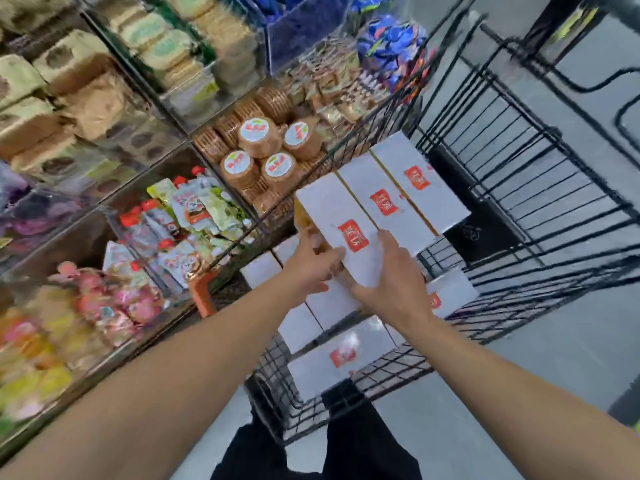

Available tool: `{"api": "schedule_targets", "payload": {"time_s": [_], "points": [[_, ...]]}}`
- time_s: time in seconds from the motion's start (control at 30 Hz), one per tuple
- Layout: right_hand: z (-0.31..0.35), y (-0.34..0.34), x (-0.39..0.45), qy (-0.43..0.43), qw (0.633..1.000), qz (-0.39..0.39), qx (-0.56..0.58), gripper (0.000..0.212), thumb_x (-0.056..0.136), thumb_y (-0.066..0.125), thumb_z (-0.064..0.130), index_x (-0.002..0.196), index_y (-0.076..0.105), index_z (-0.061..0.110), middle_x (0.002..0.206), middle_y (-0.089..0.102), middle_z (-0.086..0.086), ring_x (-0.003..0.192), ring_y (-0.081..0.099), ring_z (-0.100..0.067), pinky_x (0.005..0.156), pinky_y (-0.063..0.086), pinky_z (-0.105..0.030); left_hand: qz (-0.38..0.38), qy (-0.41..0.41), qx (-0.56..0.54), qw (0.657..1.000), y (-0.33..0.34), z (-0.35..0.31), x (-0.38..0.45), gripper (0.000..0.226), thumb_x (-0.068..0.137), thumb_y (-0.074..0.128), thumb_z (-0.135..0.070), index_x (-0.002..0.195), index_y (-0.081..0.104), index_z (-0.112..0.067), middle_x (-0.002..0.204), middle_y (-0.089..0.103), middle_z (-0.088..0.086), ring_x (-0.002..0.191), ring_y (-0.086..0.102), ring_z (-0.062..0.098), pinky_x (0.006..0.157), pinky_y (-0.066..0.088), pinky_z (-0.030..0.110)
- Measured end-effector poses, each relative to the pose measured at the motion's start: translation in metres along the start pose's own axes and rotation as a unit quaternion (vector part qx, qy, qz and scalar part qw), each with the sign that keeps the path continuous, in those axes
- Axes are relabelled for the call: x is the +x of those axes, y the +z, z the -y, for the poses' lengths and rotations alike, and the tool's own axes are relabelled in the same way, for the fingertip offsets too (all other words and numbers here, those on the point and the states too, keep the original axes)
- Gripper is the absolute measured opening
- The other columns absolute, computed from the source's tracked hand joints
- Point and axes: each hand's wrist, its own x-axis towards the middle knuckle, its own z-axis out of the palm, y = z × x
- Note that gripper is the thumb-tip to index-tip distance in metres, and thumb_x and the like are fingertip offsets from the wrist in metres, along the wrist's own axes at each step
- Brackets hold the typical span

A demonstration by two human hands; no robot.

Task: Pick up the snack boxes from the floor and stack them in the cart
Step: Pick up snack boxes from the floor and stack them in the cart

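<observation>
Three white snack boxes with red labels lie side by side as one bundle above the black wire cart. My left hand grips the near left end of the bundle from below. My right hand holds its near end, thumb on top beside a red label. More white boxes are stacked inside the cart under the bundle, partly hidden by my hands.
Store shelves with clear bins of biscuits, pouches and wrapped sweets run along the left, close to the cart. An orange stool stands between shelf and cart. Grey floor lies to the right.
</observation>
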Motion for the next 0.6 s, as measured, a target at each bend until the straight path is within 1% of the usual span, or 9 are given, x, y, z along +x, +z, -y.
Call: {"api": "schedule_targets", "payload": {"time_s": [0.03, 0.1, 0.17, 0.2, 0.23, 0.37, 0.5, 0.53, 0.6], "points": [[-0.002, 0.001, 0.008, -0.022, 1.0, 0.009, -0.006, 0.095, 0.071, 0.067, 0.072, 0.145, 0.024, 0.03, 0.125, 0.053, -0.006, 0.112, 0.052, -0.026, 0.092, 0.049, -0.045, 0.012, 0.0, -0.024, 1.0, 0.003, -0.001, 0.005, 0.062, 0.089, 0.068, -0.031, 0.131, 0.026, -0.049, 0.119, 0.06, -0.002, 0.102, 0.065, 0.026, 0.088, 0.056, 0.046], [-0.011, 0.004, 0.023, -0.06, 0.995, 0.016, -0.081, 0.09, 0.076, 0.065, 0.065, 0.147, 0.023, 0.03, 0.134, 0.047, -0.009, 0.123, 0.045, -0.031, 0.102, 0.044, -0.046, 0.026, 0.014, -0.056, 0.998, 0.008, -0.004, 0.016, 0.063, 0.089, 0.069, -0.022, 0.125, 0.028, -0.056, 0.128, 0.06, 0.0, 0.102, 0.067, 0.028, 0.089, 0.055, 0.051], [-0.017, 0.004, 0.036, -0.102, 0.975, 0.048, -0.191, 0.084, 0.082, 0.058, 0.062, 0.151, 0.023, 0.029, 0.152, 0.028, -0.012, 0.14, 0.026, -0.037, 0.116, 0.025, -0.049, 0.046, 0.04, -0.072, 0.996, 0.014, -0.008, 0.024, 0.068, 0.089, 0.066, -0.01, 0.118, 0.031, -0.06, 0.134, 0.057, 0.0, 0.101, 0.067, 0.024, 0.08, 0.058, 0.043], [-0.02, 0.003, 0.04, -0.116, 0.962, 0.078, -0.235, 0.083, 0.085, 0.054, 0.062, 0.152, 0.02, 0.03, 0.16, 0.014, -0.011, 0.146, 0.013, -0.037, 0.12, 0.015, -0.051, 0.052, 0.051, -0.073, 0.995, 0.016, -0.009, 0.028, 0.072, 0.089, 0.065, -0.005, 0.117, 0.031, -0.061, 0.137, 0.054, -0.002, 0.104, 0.066, 0.022, 0.075, 0.058, 0.038], [-0.021, 0.002, 0.044, -0.122, 0.952, 0.101, -0.263, 0.082, 0.086, 0.051, 0.063, 0.153, 0.017, 0.031, 0.163, 0.006, -0.007, 0.148, 0.004, -0.036, 0.121, 0.008, -0.051, 0.054, 0.056, -0.075, 0.994, 0.018, -0.011, 0.031, 0.075, 0.088, 0.063, -0.001, 0.117, 0.031, -0.062, 0.137, 0.052, -0.005, 0.108, 0.064, 0.021, 0.074, 0.057, 0.036], [-0.03, 0.002, 0.048, -0.128, 0.947, 0.134, -0.261, 0.081, 0.088, 0.048, 0.06, 0.155, 0.01, 0.033, 0.164, 0.004, -0.001, 0.149, 0.0, -0.033, 0.12, 0.005, -0.051, 0.053, 0.054, -0.081, 0.994, 0.018, -0.007, 0.035, 0.072, 0.087, 0.061, 0.004, 0.115, 0.039, -0.058, 0.119, 0.056, -0.017, 0.118, 0.059, 0.022, 0.094, 0.05, 0.044], [-0.029, -0.008, 0.048, -0.136, 0.932, 0.173, -0.289, 0.085, 0.089, 0.048, 0.057, 0.156, 0.001, 0.032, 0.164, -0.005, 0.001, 0.149, -0.006, -0.033, 0.121, 0.003, -0.052, 0.046, 0.06, -0.06, 0.995, 0.01, -0.004, 0.028, 0.062, 0.084, 0.067, -0.004, 0.114, 0.049, -0.054, 0.136, 0.051, -0.012, 0.122, 0.055, 0.018, 0.104, 0.044, 0.051], [-0.026, -0.011, 0.047, -0.142, 0.93, 0.172, -0.292, 0.085, 0.089, 0.049, 0.055, 0.156, 0.002, 0.031, 0.164, -0.003, 0.0, 0.149, -0.004, -0.033, 0.121, 0.004, -0.052, 0.04, 0.064, -0.042, 0.996, 0.009, -0.005, 0.023, 0.058, 0.084, 0.067, -0.005, 0.115, 0.049, -0.05, 0.136, 0.05, -0.013, 0.122, 0.054, 0.016, 0.104, 0.044, 0.049], [-0.018, -0.014, 0.042, -0.157, 0.934, 0.158, -0.279, 0.082, 0.091, 0.048, 0.054, 0.156, 0.006, 0.028, 0.165, 0.001, -0.002, 0.15, 0.0, -0.033, 0.121, 0.006, -0.051, 0.017, 0.082, 0.019, 0.996, 0.002, -0.003, 0.01, 0.051, 0.087, 0.066, -0.009, 0.119, 0.047, -0.043, 0.13, 0.05, -0.016, 0.122, 0.05, 0.011, 0.099, 0.045, 0.037]]}}
